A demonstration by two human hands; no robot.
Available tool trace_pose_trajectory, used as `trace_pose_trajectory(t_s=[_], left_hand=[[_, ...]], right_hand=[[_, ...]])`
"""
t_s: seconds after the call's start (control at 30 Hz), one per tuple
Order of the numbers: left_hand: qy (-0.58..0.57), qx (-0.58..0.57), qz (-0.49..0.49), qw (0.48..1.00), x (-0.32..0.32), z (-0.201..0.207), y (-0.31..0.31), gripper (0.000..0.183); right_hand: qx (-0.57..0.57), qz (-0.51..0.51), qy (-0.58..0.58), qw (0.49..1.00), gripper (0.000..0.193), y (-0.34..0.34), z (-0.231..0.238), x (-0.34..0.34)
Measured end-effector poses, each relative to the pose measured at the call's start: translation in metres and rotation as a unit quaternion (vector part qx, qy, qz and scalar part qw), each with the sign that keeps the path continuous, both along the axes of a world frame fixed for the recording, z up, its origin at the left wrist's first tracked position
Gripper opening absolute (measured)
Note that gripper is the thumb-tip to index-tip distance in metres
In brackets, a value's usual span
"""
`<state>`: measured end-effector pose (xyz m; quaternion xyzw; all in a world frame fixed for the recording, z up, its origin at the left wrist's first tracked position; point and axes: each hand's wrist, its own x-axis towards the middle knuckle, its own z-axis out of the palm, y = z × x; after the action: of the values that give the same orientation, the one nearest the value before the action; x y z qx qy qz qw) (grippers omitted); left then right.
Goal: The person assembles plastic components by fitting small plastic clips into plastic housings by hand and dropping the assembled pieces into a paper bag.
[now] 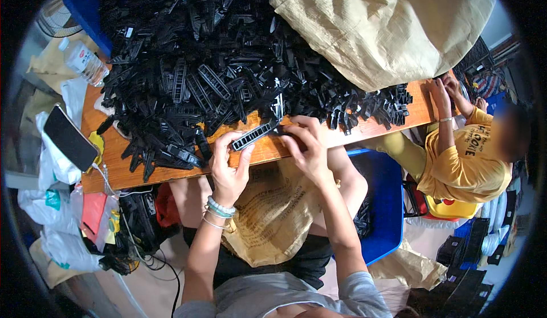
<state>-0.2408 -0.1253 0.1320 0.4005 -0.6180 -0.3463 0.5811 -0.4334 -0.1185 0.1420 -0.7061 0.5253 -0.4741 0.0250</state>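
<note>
My left hand (228,167) grips a long black plastic part (254,136) with a ladder-like row of slots, holding it tilted just over the table's near edge. My right hand (307,147) is closed at the part's right end, thumb and fingers pinched together. Whatever sits between those fingertips is dark and too small to make out. Just beyond both hands spreads a large heap of black plastic parts (211,78), some of them slotted like the held one.
A wooden table (165,173) carries the heap. A tan woven sack (387,27) covers its right side. At left are a phone (69,138) and a water bottle (84,61). Another sack (273,221) lies over my lap, beside a blue bin (384,204). A co-worker (467,158) sits at right.
</note>
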Motion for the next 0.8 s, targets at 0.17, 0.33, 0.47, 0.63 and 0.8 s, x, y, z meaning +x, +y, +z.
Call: trace_pose_trajectory(t_s=[0.17, 0.33, 0.47, 0.63, 0.8], left_hand=[[-0.005, -0.022, 0.001, 1.000, 0.005, -0.008, 0.000, 0.030], [0.005, -0.055, -0.007, 0.998, -0.002, -0.010, -0.003, 0.029], [0.019, -0.021, 0.003, 1.000, 0.007, -0.016, -0.001, 0.031], [0.002, -0.039, -0.003, 0.999, 0.008, -0.016, -0.001, 0.033], [-0.027, -0.073, -0.003, 0.997, 0.008, -0.019, -0.003, 0.034]], right_hand=[[-0.217, -0.088, -0.460, 0.857, 0.035, 0.097, 0.075, 0.033], [-0.444, 0.258, -0.333, 0.791, 0.052, 0.153, 0.190, 0.068], [-0.430, 0.256, -0.358, 0.788, 0.051, 0.157, 0.186, 0.065], [-0.417, 0.257, -0.369, 0.790, 0.049, 0.170, 0.201, 0.065], [-0.405, 0.259, -0.383, 0.789, 0.046, 0.175, 0.210, 0.062]])
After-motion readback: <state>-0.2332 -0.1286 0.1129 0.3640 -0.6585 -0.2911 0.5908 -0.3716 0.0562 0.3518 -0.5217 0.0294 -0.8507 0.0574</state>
